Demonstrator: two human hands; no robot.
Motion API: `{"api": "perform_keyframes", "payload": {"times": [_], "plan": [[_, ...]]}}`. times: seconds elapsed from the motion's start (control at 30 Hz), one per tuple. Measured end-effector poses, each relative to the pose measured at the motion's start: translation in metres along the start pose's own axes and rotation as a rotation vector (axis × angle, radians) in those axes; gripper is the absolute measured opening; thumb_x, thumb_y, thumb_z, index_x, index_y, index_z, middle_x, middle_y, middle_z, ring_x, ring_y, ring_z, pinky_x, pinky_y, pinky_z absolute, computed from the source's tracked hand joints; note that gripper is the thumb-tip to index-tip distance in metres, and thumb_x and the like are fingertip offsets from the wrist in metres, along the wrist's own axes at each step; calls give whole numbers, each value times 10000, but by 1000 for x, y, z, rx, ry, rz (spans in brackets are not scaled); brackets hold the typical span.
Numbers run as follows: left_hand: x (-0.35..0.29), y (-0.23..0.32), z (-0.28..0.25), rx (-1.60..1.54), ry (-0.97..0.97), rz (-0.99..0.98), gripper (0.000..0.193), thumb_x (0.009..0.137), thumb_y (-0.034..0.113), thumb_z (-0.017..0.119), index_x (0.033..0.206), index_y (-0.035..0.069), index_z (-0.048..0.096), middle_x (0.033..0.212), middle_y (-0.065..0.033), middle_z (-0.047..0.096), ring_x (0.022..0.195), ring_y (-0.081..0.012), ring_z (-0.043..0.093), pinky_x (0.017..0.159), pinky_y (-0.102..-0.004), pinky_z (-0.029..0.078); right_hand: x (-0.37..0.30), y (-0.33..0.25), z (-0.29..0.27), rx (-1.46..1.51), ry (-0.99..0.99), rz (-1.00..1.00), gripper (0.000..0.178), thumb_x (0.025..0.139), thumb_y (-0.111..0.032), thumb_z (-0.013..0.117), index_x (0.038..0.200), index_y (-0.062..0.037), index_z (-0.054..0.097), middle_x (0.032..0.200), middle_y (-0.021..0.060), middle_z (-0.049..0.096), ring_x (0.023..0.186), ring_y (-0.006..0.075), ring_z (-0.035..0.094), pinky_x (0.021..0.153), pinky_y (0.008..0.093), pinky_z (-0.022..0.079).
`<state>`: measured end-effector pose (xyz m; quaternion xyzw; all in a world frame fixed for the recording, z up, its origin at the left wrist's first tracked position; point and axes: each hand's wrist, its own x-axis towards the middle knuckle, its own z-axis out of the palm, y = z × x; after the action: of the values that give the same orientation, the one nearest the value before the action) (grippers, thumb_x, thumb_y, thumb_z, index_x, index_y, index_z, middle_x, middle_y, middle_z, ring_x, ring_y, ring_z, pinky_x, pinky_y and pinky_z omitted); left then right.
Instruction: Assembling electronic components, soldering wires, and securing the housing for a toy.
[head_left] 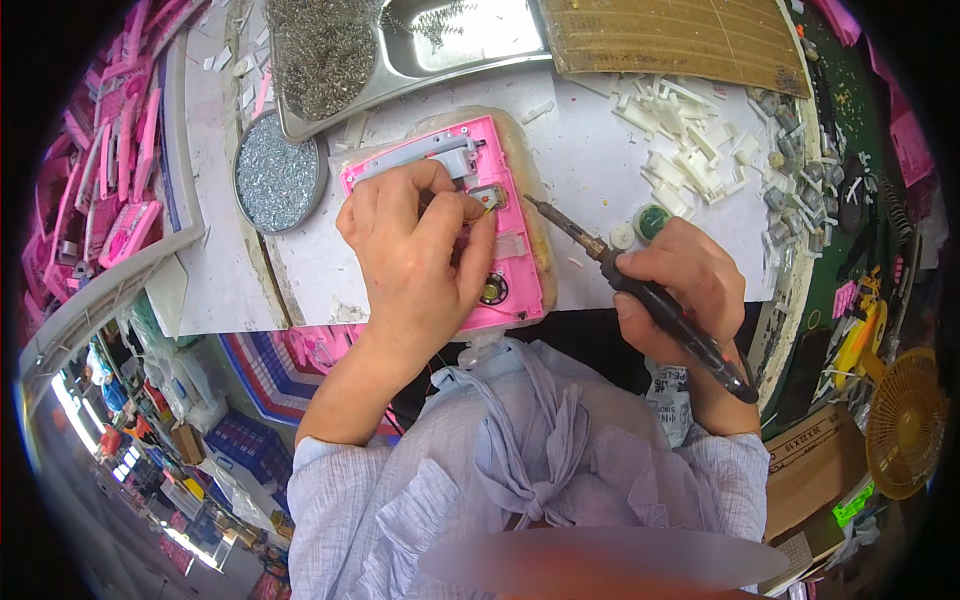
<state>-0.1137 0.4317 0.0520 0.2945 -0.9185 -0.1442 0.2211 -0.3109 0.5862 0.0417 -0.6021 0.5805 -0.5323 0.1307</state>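
Pink plastic casing [516,220] was laid open side up just on the near side of the metal tray [465,45], over a yellowish pad [541,228]. From its thin walls it was judged to be light and fairly stiff, with smooth faces that might slip under dry fingertips; the small grey part [487,196] inside it, with its fine wire, was judged the fragile place, easily pulled loose. A firm hold was thought best taken on the outer rim, clear of the wire. Also on the near side of the tray, the left hand [405,235] was bent over the casing, its thumb and forefinger drawn close together beside the grey part; whether anything was pinched there could not be told, the tips being partly hidden. To the right of the tray and nearer, what seemed a soldering iron [690,335] was clamped in the fingers of the right hand [690,275], its tip aimed at the casing; its black handle was judged the only safe hold, as the metal barrel could be hot.
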Motion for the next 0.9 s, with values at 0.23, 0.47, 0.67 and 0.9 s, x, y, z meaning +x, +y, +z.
{"api": "perform_keyframes", "payload": {"times": [0.23, 0.47, 0.67, 0.9], "plan": [[-1, -5, -1, -30, 30, 19, 145, 722, 127, 804, 847, 136, 732, 920, -11, 612, 904, -236, 563, 830, -398, 355, 3, 3, 4, 2, 2, 4, 360, 678, -20, 792, 1025, -63, 710, 644, 46, 509, 545, 233, 516, 497, 341, 412], [9, -6, -3, 6, 7, 61, 148, 733, 91, 813, 858, 100, 735, 887, -36, 580, 839, -236, 542, 798, -380, 391, 9, 9, 13, 17, -24, -27, 365, 679, -14, 801, 1027, -62, 703, 650, 46, 546, 541, 228, 529, 489, 333, 420], [8, -8, 0, -22, 35, 63, 160, 724, 81, 814, 863, 99, 737, 868, -37, 568, 822, -233, 531, 782, -378, 389, 11, 8, 16, 15, -27, -20, 346, 685, -12, 792, 1017, -53, 704, 646, 45, 543, 545, 222, 535, 490, 326, 422], [7, -9, 1, -6, 36, 79, 174, 718, 79, 821, 870, 101, 740, 866, -34, 562, 804, -227, 515, 762, -373, 376, 13, 9, 18, 10, -24, -12, 326, 686, -30, 793, 1001, -57, 711, 644, 48, 542, 546, 229, 533, 493, 338, 429]]}}
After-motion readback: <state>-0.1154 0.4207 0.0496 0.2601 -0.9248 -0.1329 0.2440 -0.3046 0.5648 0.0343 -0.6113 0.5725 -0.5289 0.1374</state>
